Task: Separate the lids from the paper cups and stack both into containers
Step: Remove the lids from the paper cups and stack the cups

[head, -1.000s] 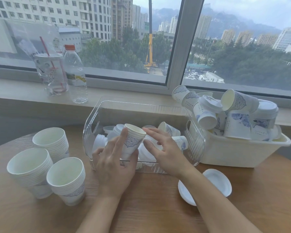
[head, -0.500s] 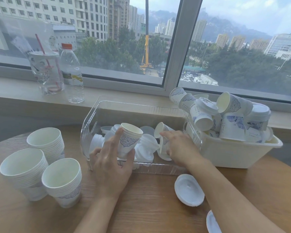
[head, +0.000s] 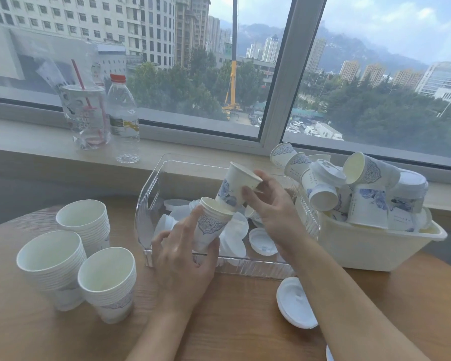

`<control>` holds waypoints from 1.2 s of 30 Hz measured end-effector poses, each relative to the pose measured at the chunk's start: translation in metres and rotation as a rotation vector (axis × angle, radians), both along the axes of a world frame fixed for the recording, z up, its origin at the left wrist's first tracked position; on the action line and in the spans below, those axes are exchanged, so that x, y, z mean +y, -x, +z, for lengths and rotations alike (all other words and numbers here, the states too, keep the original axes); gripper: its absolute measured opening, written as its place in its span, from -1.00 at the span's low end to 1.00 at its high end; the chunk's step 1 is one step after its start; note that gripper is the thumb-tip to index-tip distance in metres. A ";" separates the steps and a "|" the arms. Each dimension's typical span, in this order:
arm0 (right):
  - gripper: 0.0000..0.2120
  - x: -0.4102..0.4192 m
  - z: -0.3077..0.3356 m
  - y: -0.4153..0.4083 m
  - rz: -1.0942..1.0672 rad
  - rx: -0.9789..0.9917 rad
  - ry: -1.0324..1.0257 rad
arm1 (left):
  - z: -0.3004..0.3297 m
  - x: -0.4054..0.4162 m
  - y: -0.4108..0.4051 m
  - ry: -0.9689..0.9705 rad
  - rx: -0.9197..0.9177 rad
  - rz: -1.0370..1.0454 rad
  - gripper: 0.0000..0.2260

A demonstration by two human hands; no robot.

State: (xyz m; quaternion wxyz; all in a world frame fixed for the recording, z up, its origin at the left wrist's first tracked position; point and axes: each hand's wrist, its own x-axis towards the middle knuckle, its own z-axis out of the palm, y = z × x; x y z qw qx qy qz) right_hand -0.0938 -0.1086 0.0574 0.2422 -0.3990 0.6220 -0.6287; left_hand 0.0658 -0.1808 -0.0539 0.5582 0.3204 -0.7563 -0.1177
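Clear bin (head: 151,194) mid-tabletop held loose lids; cup stacks (head: 51,261) sat near-left. Left hand (head: 182,256) gripped lower cup (head: 211,225); right hand (head: 274,204) pinched upper cup (head: 236,187), base entering it. Risk: tilted entry could jam or crush rim.

The left hand (head: 182,254) covers the bottom of the cup (head: 211,225) it holds. A white lid (head: 329,355) near the right arm is cut off by the bottom edge. Cups in the white bin (head: 375,250) hide each other, so how many cannot be told.
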 end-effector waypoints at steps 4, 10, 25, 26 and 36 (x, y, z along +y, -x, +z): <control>-0.42 -0.003 -0.007 -0.002 0.012 0.016 -0.012 | -0.002 -0.001 0.000 -0.005 -0.003 -0.005 -0.36; -0.47 -0.003 -0.017 -0.010 0.057 0.085 -0.077 | -0.001 0.000 0.001 0.003 0.013 0.003 -0.34; -0.62 0.000 -0.030 0.007 0.055 0.480 -0.212 | -0.003 -0.001 0.001 0.029 -0.002 0.027 -0.34; -0.61 -0.004 -0.033 0.017 -0.024 0.530 -0.223 | -0.003 -0.002 0.002 0.025 0.000 0.028 -0.34; -0.51 -0.036 -0.063 0.070 -0.214 0.894 -0.579 | -0.006 -0.003 0.003 0.035 -0.027 0.038 -0.32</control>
